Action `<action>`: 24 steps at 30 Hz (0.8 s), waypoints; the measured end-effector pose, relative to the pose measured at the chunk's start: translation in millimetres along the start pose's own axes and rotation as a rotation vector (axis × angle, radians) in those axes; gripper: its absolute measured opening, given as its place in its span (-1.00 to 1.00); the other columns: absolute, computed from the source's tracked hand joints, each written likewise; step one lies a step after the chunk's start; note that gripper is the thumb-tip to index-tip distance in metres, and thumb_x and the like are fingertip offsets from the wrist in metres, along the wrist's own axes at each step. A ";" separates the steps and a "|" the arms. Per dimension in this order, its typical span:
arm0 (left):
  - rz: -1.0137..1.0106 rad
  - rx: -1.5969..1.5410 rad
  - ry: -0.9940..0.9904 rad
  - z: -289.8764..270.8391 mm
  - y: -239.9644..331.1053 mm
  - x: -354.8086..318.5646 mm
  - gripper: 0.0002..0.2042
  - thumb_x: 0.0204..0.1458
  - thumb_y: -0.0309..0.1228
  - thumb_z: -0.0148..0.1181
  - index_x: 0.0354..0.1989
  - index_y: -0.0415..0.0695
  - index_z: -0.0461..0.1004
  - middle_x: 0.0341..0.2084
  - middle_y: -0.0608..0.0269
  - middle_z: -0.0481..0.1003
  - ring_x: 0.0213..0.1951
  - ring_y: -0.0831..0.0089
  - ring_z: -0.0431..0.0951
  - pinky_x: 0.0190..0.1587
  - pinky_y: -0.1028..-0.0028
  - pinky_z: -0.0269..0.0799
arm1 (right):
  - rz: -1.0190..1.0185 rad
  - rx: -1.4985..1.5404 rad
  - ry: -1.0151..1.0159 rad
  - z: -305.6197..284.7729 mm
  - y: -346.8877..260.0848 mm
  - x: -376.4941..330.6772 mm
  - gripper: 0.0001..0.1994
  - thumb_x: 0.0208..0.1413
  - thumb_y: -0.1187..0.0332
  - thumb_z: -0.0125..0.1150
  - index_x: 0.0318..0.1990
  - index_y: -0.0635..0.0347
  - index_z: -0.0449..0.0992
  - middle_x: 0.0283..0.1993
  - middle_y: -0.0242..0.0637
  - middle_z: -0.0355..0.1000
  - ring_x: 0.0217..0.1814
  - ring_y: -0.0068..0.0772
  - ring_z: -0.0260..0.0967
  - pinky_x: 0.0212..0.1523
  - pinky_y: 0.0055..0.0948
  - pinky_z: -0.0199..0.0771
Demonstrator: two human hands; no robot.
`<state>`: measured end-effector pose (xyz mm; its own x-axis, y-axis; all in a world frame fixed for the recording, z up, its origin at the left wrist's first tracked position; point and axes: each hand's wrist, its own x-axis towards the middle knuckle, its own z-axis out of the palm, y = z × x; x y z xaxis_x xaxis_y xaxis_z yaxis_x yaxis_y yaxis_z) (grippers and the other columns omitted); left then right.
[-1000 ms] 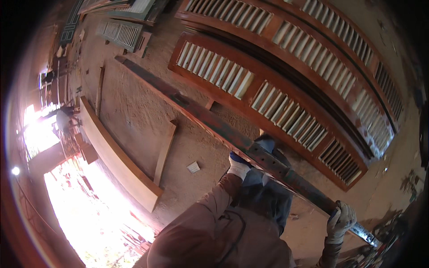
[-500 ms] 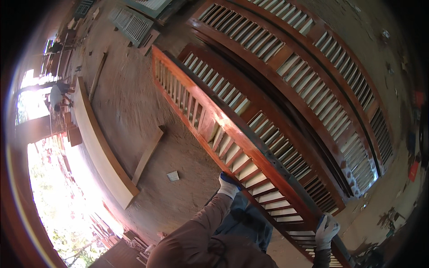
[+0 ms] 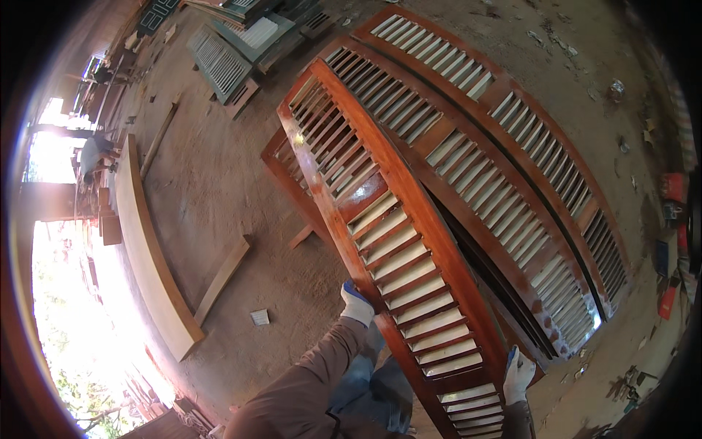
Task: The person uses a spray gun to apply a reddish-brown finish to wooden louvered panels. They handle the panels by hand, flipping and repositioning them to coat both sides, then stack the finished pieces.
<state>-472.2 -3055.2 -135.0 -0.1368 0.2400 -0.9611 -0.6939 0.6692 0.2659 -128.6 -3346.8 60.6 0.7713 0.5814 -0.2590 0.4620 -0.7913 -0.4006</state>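
Observation:
A long reddish-brown louvred shutter [image 3: 363,192] is held up in front of me, its slatted face turned toward me. My left hand [image 3: 357,305], in a white glove with blue on the fingers, is closed around its left edge. On the right edge, lower down, my gloved right hand [image 3: 519,374] grips the frame; some of its fingers are hidden behind the wood. Another brown shutter [image 3: 276,162] lies beneath, mostly covered by the held one. To the right rest more brown louvred shutters [image 3: 436,139], side by side.
A long pale board [image 3: 150,249] and a shorter wooden strip [image 3: 223,282] lie on the dirt floor to the left. Grey-green louvred panels [image 3: 219,62] stand at the far left. Red items [image 3: 669,300] are at the right rim. Someone [image 3: 95,157] is in the left background.
The held shutter has tilted so its slatted face shows much more broadly, and its far end has swung right. Both hands have shifted slightly left with it, still gripping the edges.

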 end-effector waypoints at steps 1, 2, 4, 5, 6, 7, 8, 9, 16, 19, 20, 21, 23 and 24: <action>0.010 -0.018 -0.032 11.5 0.6 3.4 -0.51 0.09 0.08 0.02 -0.01 -0.02 0.53 -0.10 0.09 0.58 -0.09 -0.04 0.52 0.05 -0.01 0.43 | -0.043 0.033 0.103 11.5 12.1 6.4 -0.63 0.40 0.22 0.13 -0.36 0.36 0.62 -0.49 0.00 0.49 -0.41 0.00 0.45 -0.25 -0.13 0.41; 0.011 -0.014 -0.068 22.2 0.9 7.7 -0.49 0.09 0.09 0.02 0.02 -0.02 0.52 -0.07 0.09 0.58 -0.05 -0.04 0.52 0.09 -0.01 0.43 | 0.037 0.011 -0.024 9.1 10.2 19.1 -0.65 0.40 0.24 0.12 -0.31 0.36 0.63 -0.46 -0.01 0.51 -0.37 -0.01 0.46 -0.20 -0.14 0.43; 0.018 -0.011 -0.140 42.3 1.8 16.6 -0.45 0.09 0.10 0.02 0.10 -0.03 0.52 0.00 0.09 0.58 0.01 -0.05 0.53 0.18 0.00 0.42 | 0.193 -0.037 -0.283 3.5 8.7 51.0 -0.68 0.41 0.27 0.11 -0.23 0.38 0.66 -0.39 -0.03 0.55 -0.30 -0.02 0.47 -0.10 -0.16 0.45; 0.046 -0.007 -0.157 54.6 -0.4 20.2 -0.44 0.09 0.12 0.03 0.10 -0.03 0.52 0.00 0.09 0.58 0.02 -0.04 0.53 0.18 0.00 0.42 | 0.142 0.060 -0.232 9.1 20.5 57.7 -0.71 0.41 0.30 0.10 -0.16 0.36 0.66 -0.34 -0.03 0.56 -0.26 -0.02 0.47 -0.07 -0.17 0.46; 0.061 -0.011 -0.141 66.2 -5.9 22.9 -0.41 0.09 0.16 0.03 0.12 -0.02 0.51 0.02 0.11 0.58 0.03 -0.02 0.53 0.19 0.02 0.41 | 0.088 0.156 -0.183 21.3 37.3 67.3 -0.73 0.41 0.32 0.09 -0.08 0.35 0.66 -0.29 -0.04 0.57 -0.23 -0.02 0.48 -0.04 -0.18 0.47; 0.077 -0.016 -0.127 77.3 -10.6 26.2 -0.38 0.09 0.21 0.03 0.14 0.00 0.51 0.04 0.12 0.58 0.04 0.00 0.53 0.20 0.03 0.41 | 0.030 0.254 -0.132 35.5 55.6 78.7 -0.73 0.42 0.35 0.08 -0.01 0.34 0.66 -0.24 -0.05 0.58 -0.19 -0.02 0.49 0.00 -0.18 0.48; 0.090 -0.018 -0.118 89.7 -15.5 29.9 -0.35 0.10 0.26 0.03 0.16 0.01 0.50 0.06 0.14 0.57 0.05 0.02 0.53 0.21 0.05 0.41 | -0.228 0.048 -0.051 46.6 82.2 92.1 -0.73 0.42 0.36 0.07 0.05 0.33 0.63 -0.21 -0.04 0.58 -0.17 -0.03 0.49 0.00 -0.19 0.48; 0.092 -0.004 -0.097 105.8 -20.4 20.9 -0.33 0.11 0.30 0.02 0.18 0.02 0.50 0.09 0.15 0.57 0.06 0.03 0.53 0.22 0.06 0.40 | -0.480 -0.162 0.028 58.2 115.9 104.0 -0.72 0.43 0.37 0.06 0.10 0.32 0.61 -0.17 -0.03 0.58 -0.16 -0.04 0.49 0.01 -0.21 0.48; -0.034 0.038 -0.294 141.6 -73.4 67.3 -0.25 0.16 0.49 -0.19 0.14 0.12 0.52 -0.02 0.27 0.59 -0.06 0.16 0.55 0.02 0.14 0.50 | 0.247 0.301 -0.363 93.4 125.5 230.2 -0.56 0.40 0.08 0.20 0.09 0.36 0.59 -0.07 -0.26 0.58 -0.05 -0.44 0.45 0.05 -0.40 0.45; 0.043 0.083 -0.297 153.2 -93.2 81.8 -0.22 0.20 0.47 -0.17 0.31 0.11 0.42 0.14 0.24 0.53 0.10 0.14 0.53 0.18 0.12 0.46 | 0.183 0.407 -0.389 114.5 154.7 281.1 -0.54 0.41 0.05 0.18 0.10 0.35 0.58 -0.02 -0.25 0.56 -0.01 -0.46 0.43 0.07 -0.41 0.43; 0.057 0.244 -0.286 157.2 -96.9 85.2 -0.18 0.19 0.48 -0.17 0.38 0.10 0.35 0.22 0.25 0.48 0.16 0.15 0.49 0.23 0.14 0.42 | 0.204 0.419 -0.371 124.2 181.8 297.0 -0.54 0.41 0.04 0.17 0.10 0.35 0.56 0.00 -0.25 0.54 0.01 -0.48 0.41 0.08 -0.42 0.42; 0.086 0.394 -0.262 157.9 -97.3 88.2 -0.14 0.18 0.49 -0.17 0.45 0.09 0.27 0.29 0.26 0.43 0.23 0.15 0.46 0.28 0.15 0.38 | 0.196 0.396 -0.385 132.3 191.9 314.8 -0.53 0.41 0.04 0.17 0.11 0.34 0.55 0.01 -0.25 0.53 0.02 -0.48 0.41 0.08 -0.42 0.41; 0.120 0.522 -0.461 177.2 -98.3 51.0 -0.02 0.17 0.51 -0.19 0.60 0.06 -0.01 0.49 0.17 0.21 0.40 0.16 0.32 0.41 0.20 0.24 | 0.234 0.406 -0.382 144.7 223.6 333.5 -0.53 0.40 0.03 0.18 0.11 0.33 0.52 -0.01 -0.27 0.53 0.02 -0.45 0.42 0.08 -0.42 0.41; 0.111 0.594 -0.414 181.4 -95.4 50.3 -0.02 0.18 0.51 -0.19 0.60 0.05 0.00 0.48 0.13 0.20 0.40 0.15 0.32 0.40 0.20 0.25 | 0.224 0.409 -0.389 147.9 229.7 344.7 -0.52 0.40 0.03 0.18 0.13 0.33 0.52 0.00 -0.26 0.52 0.03 -0.44 0.41 0.10 -0.41 0.41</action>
<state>-284.7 -2979.4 -195.1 0.1760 0.4958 -0.8504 -0.1745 0.8659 0.4687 178.6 -3300.2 -250.7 0.5783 0.4964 -0.6474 0.0415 -0.8104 -0.5844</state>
